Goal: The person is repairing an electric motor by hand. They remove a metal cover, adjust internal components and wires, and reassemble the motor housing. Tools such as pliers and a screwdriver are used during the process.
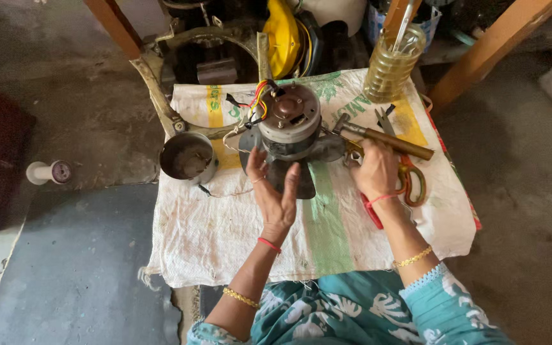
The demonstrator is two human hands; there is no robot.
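A: On the white woven sack [225, 236] spread on the floor, centre frame, sits a small fan motor [291, 124], grey round body with a copper-coloured cap on top, dark blades under it.

B: Hands?

A: Left hand [275, 191] just in front of the motor, palm up toward it, fingers [255, 163] spread apart and touching the near blade edge. Not clamped on anything, more steadying. Right hand [376, 169] to the motor's right, fingers curled together around a brass-handled tool [384, 138].

B: Tool's axis?

A: Long axis runs left to right, slightly downhill to the right. Its metal head end touches the motor's right side; handle end sticks out past the hand toward the far right.

B: So motor relative to the fingers?

A: Ahead of the left fingers, touching. Left of the right fingers, near, with the tool's head bridging the gap. Left hand is nearer to the motor body.

B: Wires?

A: Red, yellow and black wires [258, 96] come off the motor's far-left side.

B: Rest?

A: Metal cup [188, 156] left of the motor. Glass jar of yellowish oil [392, 61] far right. Orange-handled scissors [414, 179] under and just right of the right hand. Pliers [384, 118] behind the tool. White spool [49, 172] on the floor, well apart, left.
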